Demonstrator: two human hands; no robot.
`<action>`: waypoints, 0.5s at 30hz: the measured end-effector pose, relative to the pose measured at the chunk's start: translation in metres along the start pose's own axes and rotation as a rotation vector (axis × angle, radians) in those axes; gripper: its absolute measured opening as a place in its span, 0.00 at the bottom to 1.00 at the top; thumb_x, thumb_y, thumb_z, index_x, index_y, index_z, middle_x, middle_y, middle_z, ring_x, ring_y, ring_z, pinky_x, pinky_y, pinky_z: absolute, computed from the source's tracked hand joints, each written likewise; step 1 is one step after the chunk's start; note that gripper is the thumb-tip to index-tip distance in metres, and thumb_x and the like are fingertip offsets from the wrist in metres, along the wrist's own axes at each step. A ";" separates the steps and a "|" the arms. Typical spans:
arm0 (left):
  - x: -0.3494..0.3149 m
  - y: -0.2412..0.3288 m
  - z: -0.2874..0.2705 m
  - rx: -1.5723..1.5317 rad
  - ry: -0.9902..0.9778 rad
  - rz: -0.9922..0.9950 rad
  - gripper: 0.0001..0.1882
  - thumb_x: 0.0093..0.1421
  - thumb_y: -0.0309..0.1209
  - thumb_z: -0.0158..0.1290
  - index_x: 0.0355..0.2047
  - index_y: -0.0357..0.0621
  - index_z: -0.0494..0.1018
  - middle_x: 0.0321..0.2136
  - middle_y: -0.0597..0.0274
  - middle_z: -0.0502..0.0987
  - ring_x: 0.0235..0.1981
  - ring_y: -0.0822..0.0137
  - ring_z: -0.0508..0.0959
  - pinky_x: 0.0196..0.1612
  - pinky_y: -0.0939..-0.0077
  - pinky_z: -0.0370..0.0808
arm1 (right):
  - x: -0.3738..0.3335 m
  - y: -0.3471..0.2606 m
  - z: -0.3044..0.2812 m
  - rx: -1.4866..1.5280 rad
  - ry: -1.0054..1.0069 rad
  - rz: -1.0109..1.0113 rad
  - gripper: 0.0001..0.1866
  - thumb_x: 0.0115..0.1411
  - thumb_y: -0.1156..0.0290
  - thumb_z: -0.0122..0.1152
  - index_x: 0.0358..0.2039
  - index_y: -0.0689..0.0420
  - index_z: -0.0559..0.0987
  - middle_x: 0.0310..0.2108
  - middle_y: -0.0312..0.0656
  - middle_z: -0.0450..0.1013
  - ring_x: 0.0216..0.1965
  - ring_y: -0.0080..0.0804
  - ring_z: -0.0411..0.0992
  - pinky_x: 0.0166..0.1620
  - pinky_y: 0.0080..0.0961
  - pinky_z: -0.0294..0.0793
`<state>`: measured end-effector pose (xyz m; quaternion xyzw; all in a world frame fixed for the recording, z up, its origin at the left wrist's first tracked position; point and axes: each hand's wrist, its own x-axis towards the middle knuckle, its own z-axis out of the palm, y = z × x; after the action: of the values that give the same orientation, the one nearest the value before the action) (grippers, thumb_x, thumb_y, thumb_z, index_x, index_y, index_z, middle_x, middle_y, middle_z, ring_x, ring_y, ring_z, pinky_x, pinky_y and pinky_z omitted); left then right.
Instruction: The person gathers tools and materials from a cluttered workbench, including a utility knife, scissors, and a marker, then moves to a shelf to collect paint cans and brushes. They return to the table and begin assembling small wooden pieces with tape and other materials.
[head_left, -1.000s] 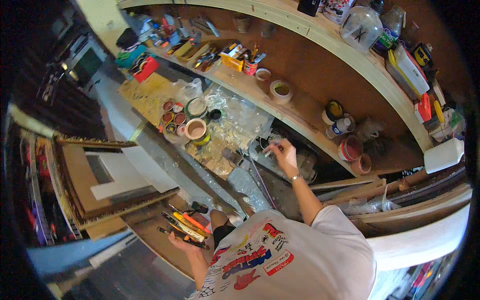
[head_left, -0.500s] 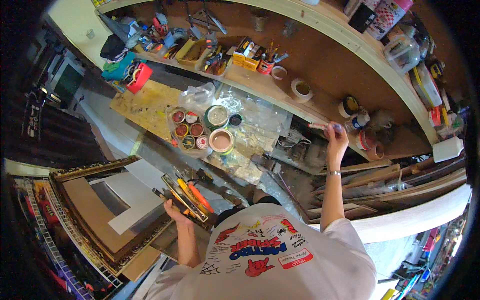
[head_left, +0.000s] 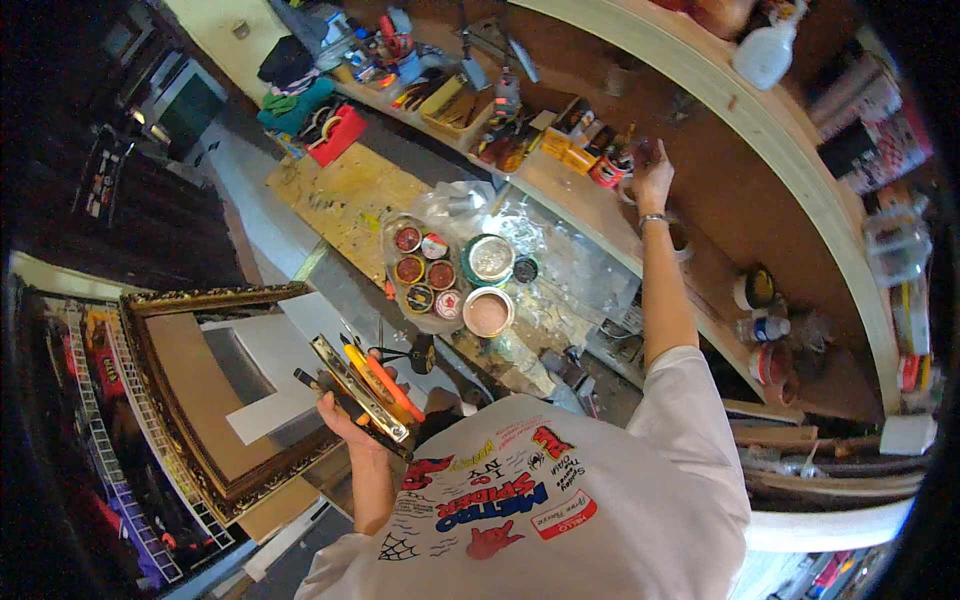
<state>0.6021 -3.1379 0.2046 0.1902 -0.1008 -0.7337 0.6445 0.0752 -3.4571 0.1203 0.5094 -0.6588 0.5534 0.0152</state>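
Tools [head_left: 363, 391] tight in left hand [head_left: 345, 424]; right hand [head_left: 655, 180], grip unclear, just beside red can [head_left: 608, 172].

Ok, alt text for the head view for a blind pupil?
A person's left hand holds long orange, yellow and black tools; the right hand is beside a red cylindrical tin on a wooden shelf. Round tins cluster on a paint-stained wooden bench.

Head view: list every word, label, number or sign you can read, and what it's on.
Pale shirt: bold blue and red lettering, legible, wording not copied.
Red patch printed on it: lettering, not copied.
Yellow boxes on shelf: too small.
Red can: blurred.
Tools in left hand: too small.
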 end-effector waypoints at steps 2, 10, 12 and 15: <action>-0.006 0.011 -0.005 -0.015 0.064 0.063 0.39 0.54 0.52 0.54 0.61 0.42 0.63 0.54 0.52 0.68 0.47 0.56 0.72 0.45 0.54 0.77 | -0.012 -0.046 0.026 -0.138 -0.191 0.131 0.19 0.62 0.68 0.62 0.50 0.66 0.77 0.40 0.57 0.79 0.42 0.46 0.80 0.45 0.34 0.76; 0.057 0.046 -0.034 -0.052 0.011 -0.034 0.42 0.51 0.54 0.55 0.63 0.45 0.61 0.57 0.50 0.64 0.49 0.50 0.70 0.47 0.48 0.73 | 0.015 0.061 0.067 -0.499 -0.216 -0.298 0.19 0.62 0.62 0.58 0.52 0.57 0.77 0.34 0.56 0.79 0.33 0.56 0.79 0.35 0.46 0.79; 0.068 0.062 -0.052 -0.025 -0.047 -0.078 0.42 0.53 0.53 0.54 0.64 0.45 0.60 0.58 0.47 0.63 0.49 0.48 0.69 0.48 0.44 0.72 | 0.019 0.055 0.075 -0.404 -0.194 -0.195 0.19 0.62 0.62 0.57 0.51 0.57 0.77 0.33 0.56 0.79 0.34 0.57 0.79 0.35 0.46 0.79; 0.097 0.082 -0.059 -0.146 -0.208 -0.192 0.41 0.54 0.54 0.54 0.64 0.47 0.61 0.58 0.47 0.63 0.50 0.48 0.68 0.50 0.42 0.72 | 0.022 0.061 0.071 -0.732 -0.272 -0.142 0.21 0.61 0.62 0.57 0.52 0.57 0.75 0.34 0.56 0.79 0.35 0.58 0.78 0.37 0.48 0.79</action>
<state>0.6907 -3.2396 0.1691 0.0747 -0.0945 -0.8131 0.5695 0.0611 -3.5330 0.0620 0.5831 -0.7718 0.2072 0.1466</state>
